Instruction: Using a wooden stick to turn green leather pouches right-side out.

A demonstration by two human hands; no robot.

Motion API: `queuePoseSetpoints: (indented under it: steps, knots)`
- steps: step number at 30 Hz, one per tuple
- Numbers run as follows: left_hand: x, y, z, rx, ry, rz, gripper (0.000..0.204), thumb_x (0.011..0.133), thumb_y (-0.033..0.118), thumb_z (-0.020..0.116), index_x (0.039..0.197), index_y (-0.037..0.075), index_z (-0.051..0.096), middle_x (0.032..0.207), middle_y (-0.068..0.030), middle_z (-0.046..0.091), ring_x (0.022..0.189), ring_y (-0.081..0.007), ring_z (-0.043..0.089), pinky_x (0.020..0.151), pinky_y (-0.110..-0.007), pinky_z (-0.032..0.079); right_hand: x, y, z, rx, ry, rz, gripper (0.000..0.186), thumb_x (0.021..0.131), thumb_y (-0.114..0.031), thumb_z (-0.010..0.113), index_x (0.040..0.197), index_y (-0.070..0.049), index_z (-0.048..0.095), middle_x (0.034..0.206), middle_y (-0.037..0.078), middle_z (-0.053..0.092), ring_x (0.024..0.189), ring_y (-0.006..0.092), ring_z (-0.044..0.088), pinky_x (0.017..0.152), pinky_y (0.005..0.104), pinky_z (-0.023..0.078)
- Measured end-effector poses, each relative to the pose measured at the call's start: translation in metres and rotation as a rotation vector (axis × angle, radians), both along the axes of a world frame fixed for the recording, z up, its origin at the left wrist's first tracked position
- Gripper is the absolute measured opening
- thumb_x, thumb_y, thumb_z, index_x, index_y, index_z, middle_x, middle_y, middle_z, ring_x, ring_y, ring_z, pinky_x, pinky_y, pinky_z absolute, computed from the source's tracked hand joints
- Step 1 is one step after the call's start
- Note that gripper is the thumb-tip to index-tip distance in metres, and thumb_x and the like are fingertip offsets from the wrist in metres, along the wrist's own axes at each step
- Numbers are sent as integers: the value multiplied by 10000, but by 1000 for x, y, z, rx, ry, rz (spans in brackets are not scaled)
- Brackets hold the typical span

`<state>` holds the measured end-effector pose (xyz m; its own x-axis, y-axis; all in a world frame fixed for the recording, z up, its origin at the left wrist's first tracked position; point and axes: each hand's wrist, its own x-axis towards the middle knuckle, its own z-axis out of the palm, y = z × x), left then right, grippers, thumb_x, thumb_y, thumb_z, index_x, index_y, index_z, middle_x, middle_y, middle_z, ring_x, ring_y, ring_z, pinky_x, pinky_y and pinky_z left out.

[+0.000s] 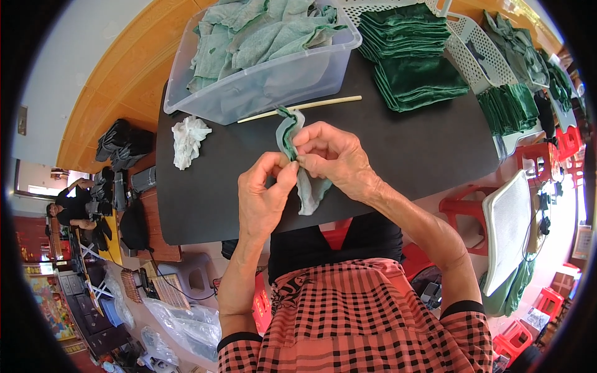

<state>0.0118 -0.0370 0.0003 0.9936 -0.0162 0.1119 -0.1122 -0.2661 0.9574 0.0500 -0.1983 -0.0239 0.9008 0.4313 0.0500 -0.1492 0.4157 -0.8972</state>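
1. Grey-green cloth (309,194): held above the near side of the counter (404,146).
2. Left hand (267,189): clamped on the cloth, thumb to forefinger.
3. Right hand (339,158): also pinching it, beside the left.
4. Stick (323,104): on the counter, by the tub (280,90).

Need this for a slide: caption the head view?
Left hand and right hand pinch a cloth over the table, near a tub of cloths.

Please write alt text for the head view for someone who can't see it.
A person pinches a green-and-grey cloth piece with left grip and right grip, over a dark table. Beyond stands a clear plastic tub heaped with pale green cloth and, to its right, stacked shiny green cloths.
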Motion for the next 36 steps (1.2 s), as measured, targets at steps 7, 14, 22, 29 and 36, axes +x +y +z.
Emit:
queuePoseSetpoints:
  steps: [7, 14, 22, 29, 36]
  knots:
    - [1, 2, -6, 152, -115, -7, 60, 823, 20, 567, 767, -3, 566, 641, 9, 535, 581, -65, 448, 552, -232, 381, 2, 3, -9, -124, -134, -56, 209, 845, 44, 592, 1038, -35, 606, 851, -12, 621, 758, 31, 563, 684, 203, 487]
    - [3, 9, -19, -297, 92, -17, 132, 893, 82, 554, 777, 27, 584, 677, 27, 531, 605, -38, 452, 557, -207, 359, 2, 1, -7, -73, -37, 7, 217, 837, 41, 589, 1043, -28, 600, 876, 2, 635, 761, 40, 576, 688, 202, 483]
    - [5, 7, -22, -196, -19, -45, 157, 936, 131, 564, 835, 16, 595, 679, 26, 524, 611, -38, 450, 532, -210, 345, 3, -2, -4, -30, -48, 38, 254, 839, 80, 551, 1068, -24, 584, 861, 11, 591, 717, 66, 545, 649, 222, 468]
    - [-1, -2, -5, 22, -59, -65, 114, 922, 87, 548, 854, -1, 573, 653, 27, 481, 590, -40, 410, 521, -222, 342, 2, -3, 6, -113, 61, 16, 117, 884, 18, 574, 981, -35, 611, 719, -27, 523, 610, 48, 463, 549, 196, 384]
    - [-2, -6, 7, 313, -281, -18, 26, 852, 18, 577, 855, -7, 574, 686, -75, 561, 589, -171, 518, 543, -310, 413, 6, -1, 1, -54, -10, 72, 184, 853, 27, 610, 1017, -44, 567, 708, -39, 529, 601, 49, 470, 552, 201, 395]
